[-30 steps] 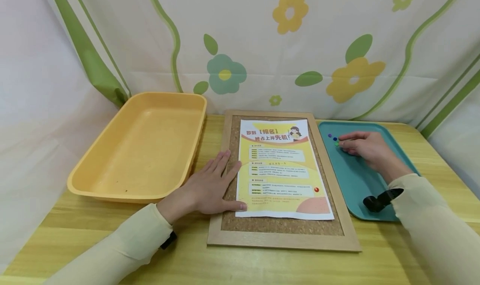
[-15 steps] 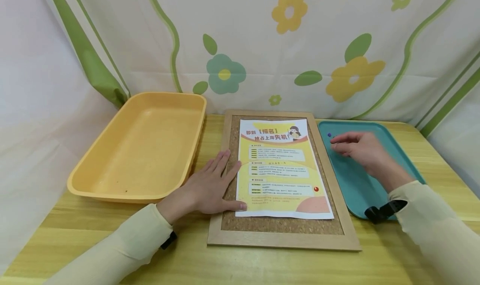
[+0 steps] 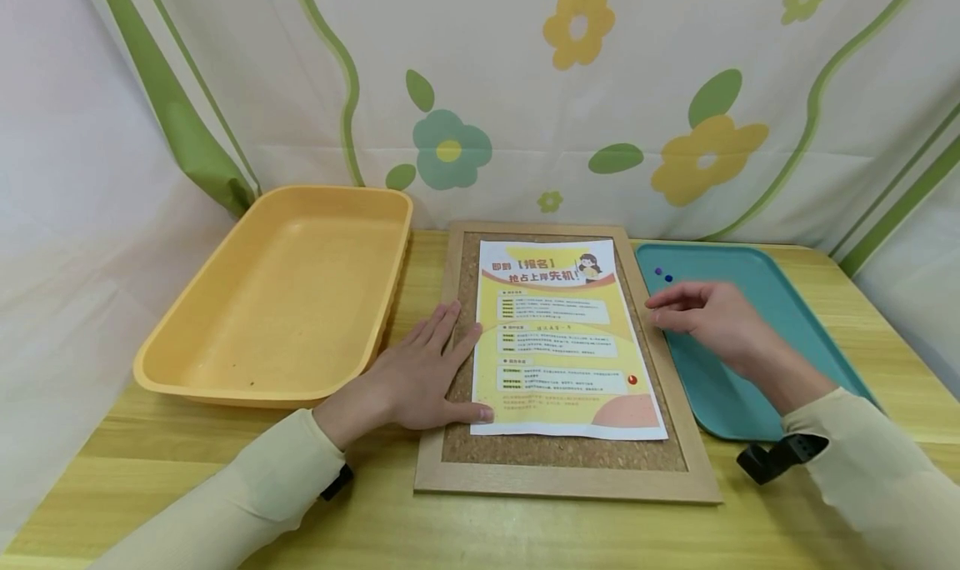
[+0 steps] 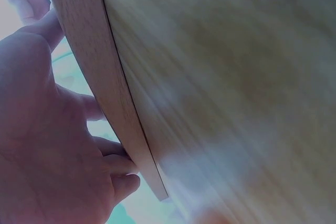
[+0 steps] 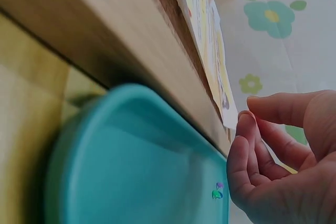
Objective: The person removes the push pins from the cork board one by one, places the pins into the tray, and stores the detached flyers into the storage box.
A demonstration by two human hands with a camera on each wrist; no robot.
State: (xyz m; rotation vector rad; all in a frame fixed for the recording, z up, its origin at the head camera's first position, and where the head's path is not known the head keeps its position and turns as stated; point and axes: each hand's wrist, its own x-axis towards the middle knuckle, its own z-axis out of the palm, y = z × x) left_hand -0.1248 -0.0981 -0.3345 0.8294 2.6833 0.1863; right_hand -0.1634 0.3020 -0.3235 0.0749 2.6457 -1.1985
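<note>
A yellow and white printed poster [image 3: 555,345] lies on a corkboard [image 3: 566,452] with a pale wooden frame. One red pushpin [image 3: 632,380] sits in its lower right area. My left hand [image 3: 420,374] rests spread over the board's left frame, thumb on the poster's lower left edge. Above the board's right frame, my right hand [image 3: 712,320] has thumb and fingertips together, pinching what seems a small pushpin, almost wholly hidden. Behind it on the teal tray [image 3: 738,416] lie a purple pushpin [image 3: 658,272] and a blue pushpin [image 3: 668,278]. The right wrist view also shows a green pushpin [image 5: 217,194] there.
A deep yellow tray [image 3: 300,303] stands left of the board, on the wooden table [image 3: 360,512]. At the back hangs a white flowered curtain [image 3: 510,78]. The teal tray stands close along the board's right side.
My right hand has moved left and toward me, from the pushpins on the teal tray to the board's right frame. My left hand has stayed put.
</note>
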